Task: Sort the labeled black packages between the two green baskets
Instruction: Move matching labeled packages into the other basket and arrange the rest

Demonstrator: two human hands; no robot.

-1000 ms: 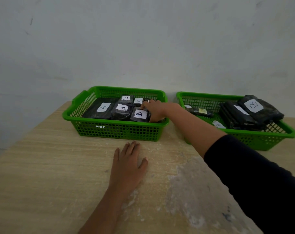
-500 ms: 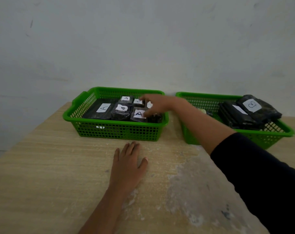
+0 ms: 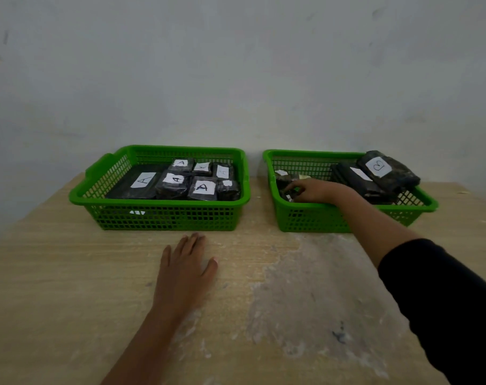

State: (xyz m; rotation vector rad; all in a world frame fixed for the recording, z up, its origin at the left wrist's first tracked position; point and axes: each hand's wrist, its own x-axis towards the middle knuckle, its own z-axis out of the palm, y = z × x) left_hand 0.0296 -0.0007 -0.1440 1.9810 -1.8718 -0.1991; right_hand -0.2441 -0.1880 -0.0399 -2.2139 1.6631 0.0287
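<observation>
Two green baskets stand at the back of the table. The left basket holds several black packages with white "A" labels. The right basket holds a large package labeled "B" leaning on another long black package, plus small packages at its left end. My right hand is inside the right basket, fingers closing on a small black package near the front left corner. My left hand lies flat on the table, fingers spread, holding nothing.
A pale wooden table has a worn whitish patch at the center right. A plain wall rises directly behind the baskets. A narrow gap separates the two baskets.
My right hand has left the left basket and moved right into the right basket, onto a small package there. My left hand has stayed flat on the table.
</observation>
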